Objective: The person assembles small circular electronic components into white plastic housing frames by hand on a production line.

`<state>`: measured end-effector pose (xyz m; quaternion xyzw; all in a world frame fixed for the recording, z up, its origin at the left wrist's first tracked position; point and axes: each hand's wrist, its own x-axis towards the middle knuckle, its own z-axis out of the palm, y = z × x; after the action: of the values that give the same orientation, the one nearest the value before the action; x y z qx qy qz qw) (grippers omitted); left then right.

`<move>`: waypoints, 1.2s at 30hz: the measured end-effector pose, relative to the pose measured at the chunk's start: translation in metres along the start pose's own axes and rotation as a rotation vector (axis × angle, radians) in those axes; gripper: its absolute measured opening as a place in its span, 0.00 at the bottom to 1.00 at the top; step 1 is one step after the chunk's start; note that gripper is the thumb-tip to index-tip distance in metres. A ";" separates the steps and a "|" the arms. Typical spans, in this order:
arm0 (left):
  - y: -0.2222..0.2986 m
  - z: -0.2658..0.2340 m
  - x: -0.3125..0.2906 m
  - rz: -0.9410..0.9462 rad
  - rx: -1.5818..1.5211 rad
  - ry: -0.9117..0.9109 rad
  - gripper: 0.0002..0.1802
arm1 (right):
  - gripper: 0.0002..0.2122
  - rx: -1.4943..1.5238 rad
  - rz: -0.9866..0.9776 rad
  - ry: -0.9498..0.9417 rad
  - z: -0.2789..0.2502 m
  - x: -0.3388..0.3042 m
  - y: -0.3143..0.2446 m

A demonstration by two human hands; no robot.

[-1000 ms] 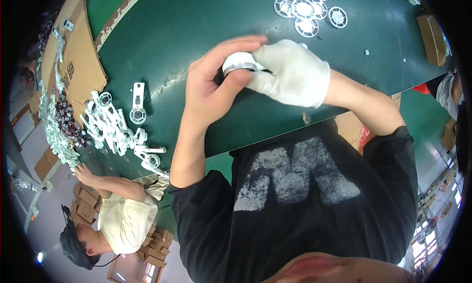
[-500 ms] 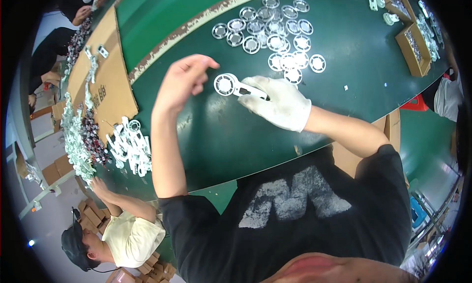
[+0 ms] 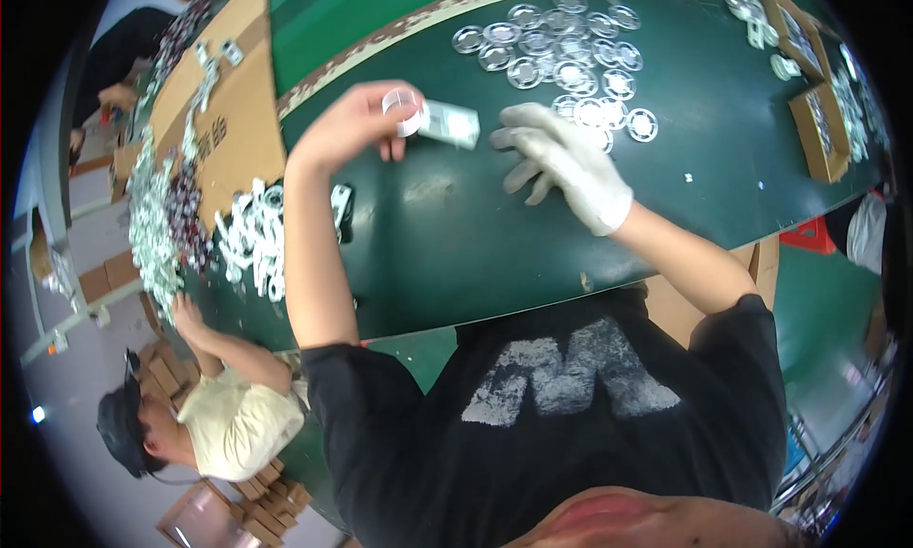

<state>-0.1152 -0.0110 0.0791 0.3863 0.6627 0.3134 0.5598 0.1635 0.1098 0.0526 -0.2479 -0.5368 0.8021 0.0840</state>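
My bare left hand (image 3: 347, 125) pinches a white plastic housing (image 3: 449, 124) by its round ring end. The housing's flat handle points right, slightly blurred, above the green table. My right hand (image 3: 566, 163), in a white glove, is apart from the housing, its fingers spread with nothing in them. Beyond the right hand lies a spread of round spoked plastic covers (image 3: 524, 71), partly overlapping. To the left of my left forearm is a heap of similar white housings (image 3: 252, 244). One more housing (image 3: 341, 205) lies just right of that forearm, partly hidden by it.
A cardboard sheet (image 3: 238, 110) lies on the left, with piles of pale parts (image 3: 152, 225) and dark red parts (image 3: 187, 215) beside it. Small cardboard boxes (image 3: 825, 158) stand at the far right. A co-worker in a pale shirt (image 3: 238, 424) reaches to the table's left end.
The housing has passed from my right hand into my left, its handle still pointing right. My right hand has let go, its fingers spreading. The view has shifted slightly.
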 end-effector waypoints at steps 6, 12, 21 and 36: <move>-0.044 -0.063 -0.002 0.300 -0.486 0.745 0.24 | 0.22 -0.180 0.007 -0.169 0.008 -0.004 -0.003; -0.043 -0.015 -0.088 -0.351 0.739 0.725 0.25 | 0.16 -0.181 0.048 -0.155 0.000 0.000 0.005; -0.057 0.067 -0.129 -0.303 0.776 0.686 0.14 | 0.20 -0.592 -0.097 -0.250 0.010 -0.005 0.009; 0.005 0.181 0.040 0.746 0.668 0.666 0.20 | 0.18 -0.209 -0.235 0.337 -0.063 0.016 -0.048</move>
<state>0.0610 0.0232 0.0310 0.6288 0.6848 0.3677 0.0223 0.1736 0.1870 0.0717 -0.3215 -0.6207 0.6739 0.2393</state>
